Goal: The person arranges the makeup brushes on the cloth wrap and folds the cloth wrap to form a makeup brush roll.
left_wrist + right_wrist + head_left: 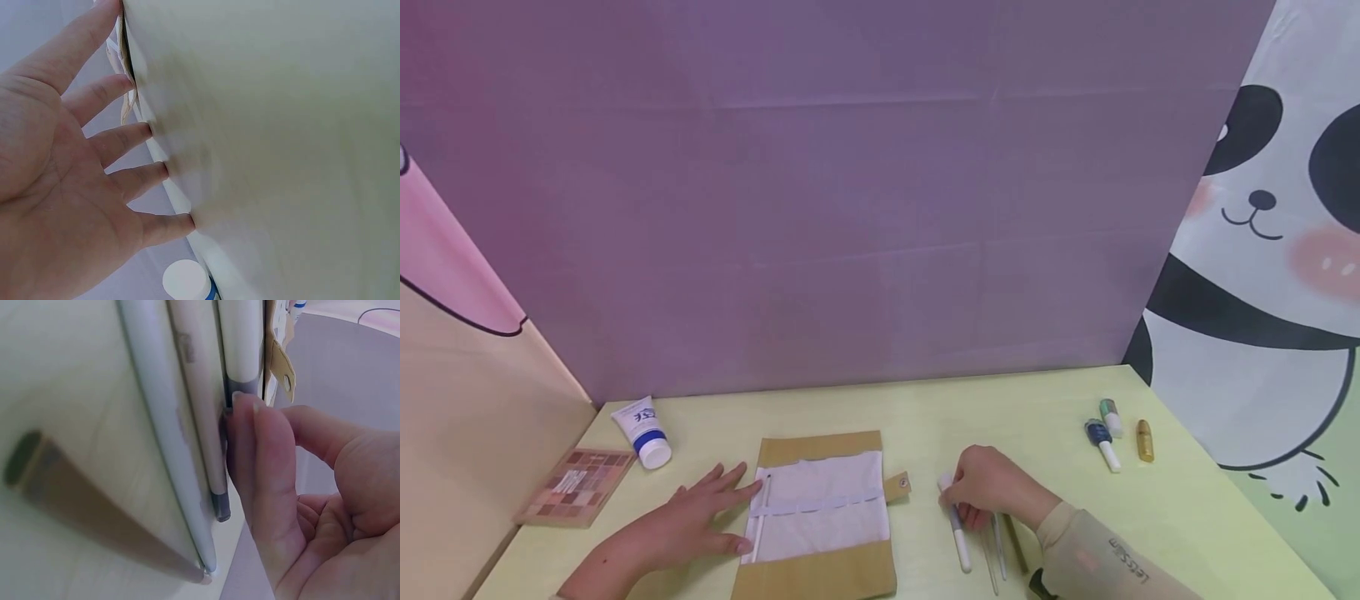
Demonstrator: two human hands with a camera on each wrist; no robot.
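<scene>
Head view: thick white stick (962,548) pinched in the right hand (985,482), just right of the open roll-up case (820,571).
Its long axis runs nearly front-to-back; can't tell if it's off the desk (1045,417). Right hand's obviously nearer. Left hand (688,521) is spread loose, gripping nothing, at the case's left edge. Thinner sticks (999,543) sit right beside it, on the right.

White rod (962,550) (dark-banded) near pouch (820,573)

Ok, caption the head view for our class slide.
Left hand beside an open fabric case, right hand pinching a white-handled tool.
</scene>
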